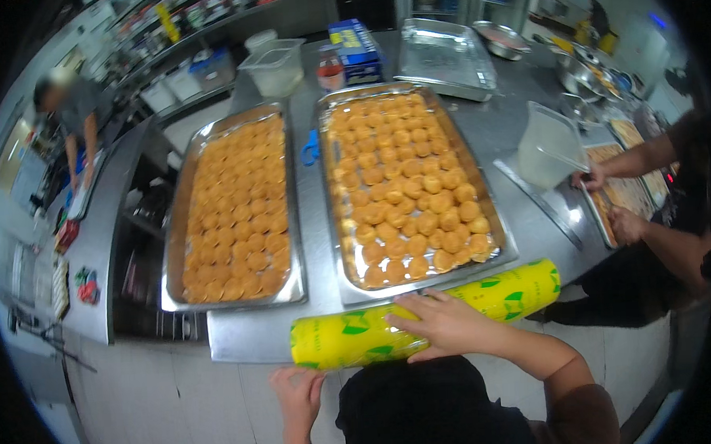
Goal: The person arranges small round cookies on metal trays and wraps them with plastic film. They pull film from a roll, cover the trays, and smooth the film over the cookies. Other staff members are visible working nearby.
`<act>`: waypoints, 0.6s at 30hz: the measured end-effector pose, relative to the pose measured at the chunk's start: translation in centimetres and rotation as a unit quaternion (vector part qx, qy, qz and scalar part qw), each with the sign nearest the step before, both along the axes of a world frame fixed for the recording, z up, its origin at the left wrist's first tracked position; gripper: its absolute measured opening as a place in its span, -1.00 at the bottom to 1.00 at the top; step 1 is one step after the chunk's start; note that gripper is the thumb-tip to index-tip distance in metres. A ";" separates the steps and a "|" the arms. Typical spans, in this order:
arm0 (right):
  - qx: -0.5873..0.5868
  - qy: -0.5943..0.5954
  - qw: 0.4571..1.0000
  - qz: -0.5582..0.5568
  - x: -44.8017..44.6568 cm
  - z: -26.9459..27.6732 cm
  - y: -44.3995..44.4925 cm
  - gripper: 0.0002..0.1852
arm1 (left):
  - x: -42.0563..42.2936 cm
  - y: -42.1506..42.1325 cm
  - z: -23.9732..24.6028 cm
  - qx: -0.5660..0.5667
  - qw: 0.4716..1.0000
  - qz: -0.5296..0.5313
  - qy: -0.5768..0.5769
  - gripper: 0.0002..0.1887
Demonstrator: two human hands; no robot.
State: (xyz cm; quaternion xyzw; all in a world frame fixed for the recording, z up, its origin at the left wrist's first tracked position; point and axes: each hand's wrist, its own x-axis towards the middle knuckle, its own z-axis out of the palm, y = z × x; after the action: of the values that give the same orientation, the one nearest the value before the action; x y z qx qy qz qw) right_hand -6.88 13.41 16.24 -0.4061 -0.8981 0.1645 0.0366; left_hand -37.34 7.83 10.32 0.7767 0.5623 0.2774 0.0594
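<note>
A thick yellow roll of plastic film (360,335) with green leaf prints lies slantwise at the near edge of the steel table, in front of my body. My right hand (440,325) lies across its middle, fingers spread over the top, gripping it. At the roll's lower left end, my left hand (297,394) has thumb and fingers drawn together on its edge; what they pinch is hard to make out. Just beyond the roll sits a deep metal tray (511,245) of small golden-brown buns (412,169). Another metal tray (299,224) with similar buns (237,227) stands to its left.
Blue-handled scissors (310,149) lie between the trays. Behind stand a plastic tub (274,68), a bottle (330,71), a blue box (357,52) and another metal tray (446,57). At right, a metal ruler (536,202) lies near a co-worker's hands (626,225). Another person works far left.
</note>
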 end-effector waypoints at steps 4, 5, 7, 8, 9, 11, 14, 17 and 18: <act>0.085 -0.041 0.995 -0.015 -0.8 0.4 -1.4 -0.26 | -0.5 -0.2 2.0 -0.080 0.984 -0.071 -0.140 -0.83; 0.088 -0.053 0.995 -0.014 -1.2 0.3 -1.7 -0.26 | -0.6 -0.3 2.4 -0.095 0.979 -0.083 -0.160 -0.86; 0.107 -0.045 0.993 -0.008 -2.3 0.1 -2.3 -0.27 | -0.5 0.0 2.6 -0.107 0.969 -0.092 -0.203 -0.89; 0.122 -0.025 0.992 -0.006 -2.8 -0.1 -2.5 -0.28 | -0.3 0.1 2.5 -0.106 0.964 -0.090 -0.227 -0.90; 0.117 -0.036 0.992 0.009 -3.0 -0.2 -2.7 -0.29 | 0.0 0.3 2.4 -0.104 0.958 -0.088 -0.252 -0.92; 0.097 0.041 0.994 -0.008 -3.0 -0.6 -3.2 -0.34 | 0.8 0.7 1.8 -0.074 0.936 -0.045 -0.340 -0.95; 0.124 0.133 0.982 -0.041 -3.4 -1.1 -3.8 -0.42 | 1.9 1.4 1.3 -0.034 0.910 0.007 -0.412 -0.95; 0.165 0.159 0.971 -0.068 -3.8 -1.3 -4.4 -0.54 | 2.7 2.0 1.1 -0.013 0.894 0.051 -0.445 -0.94; 0.175 0.157 0.969 -0.074 -3.8 -1.2 -4.5 -0.59 | 2.9 2.2 1.1 -0.009 0.889 0.066 -0.454 -0.94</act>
State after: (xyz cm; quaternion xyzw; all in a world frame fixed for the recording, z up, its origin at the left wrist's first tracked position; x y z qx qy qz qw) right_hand -10.68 8.95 15.00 -0.4275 -0.8635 0.0633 0.2601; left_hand -34.48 9.98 11.41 0.5269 0.5265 0.5976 0.2968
